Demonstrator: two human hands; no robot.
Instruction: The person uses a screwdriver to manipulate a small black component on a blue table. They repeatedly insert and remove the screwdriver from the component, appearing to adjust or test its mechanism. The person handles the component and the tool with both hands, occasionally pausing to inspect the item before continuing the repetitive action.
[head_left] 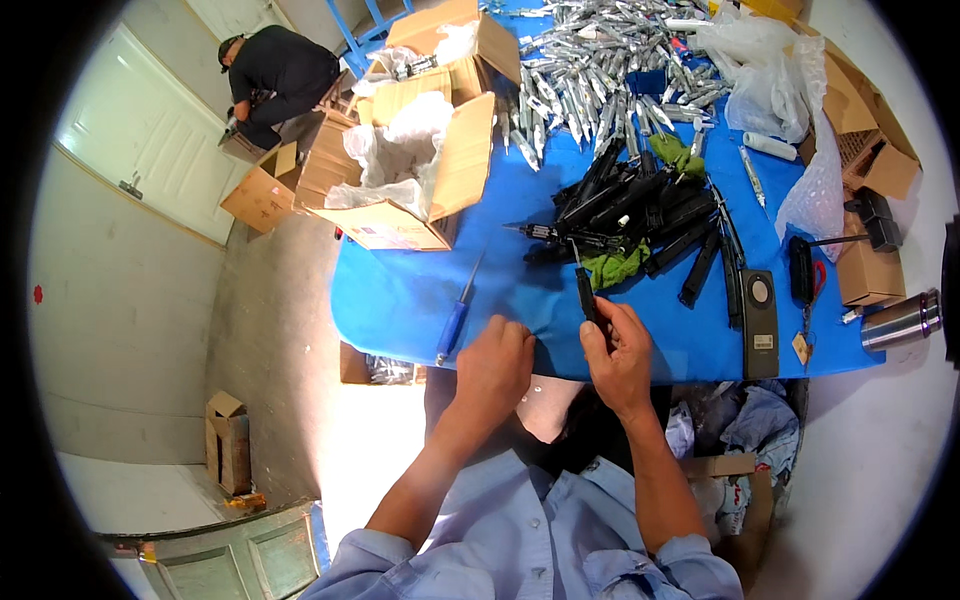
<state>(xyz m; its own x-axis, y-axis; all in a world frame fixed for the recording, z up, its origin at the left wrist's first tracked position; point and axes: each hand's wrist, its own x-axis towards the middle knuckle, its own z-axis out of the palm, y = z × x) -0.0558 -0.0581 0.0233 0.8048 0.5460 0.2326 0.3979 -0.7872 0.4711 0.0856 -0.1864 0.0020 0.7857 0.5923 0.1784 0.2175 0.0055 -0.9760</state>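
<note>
My right hand [620, 352] is closed round a slim black piece with a thin metal shaft [586, 292]. The shaft points away from me, toward a heap of long black housings [640, 210]. My left hand [496, 362] is curled shut at the table's near edge, and whatever its fingers may hold is hidden. Just left of it lies a screwdriver with a blue handle [453, 328], its blade pointing away. Green cloth [617, 264] shows under and among the black housings. A flat dark grey device with a round window [760, 320] lies to the right.
Many silvery slim pieces [600, 75] cover the far part of the blue table [390, 300]. Open cardboard boxes with plastic wrap [465, 165] stand at the left edge. Bubble wrap [815, 190], keys [803, 320] and a steel flask [902, 320] are at right. A person [285, 75] sits beyond.
</note>
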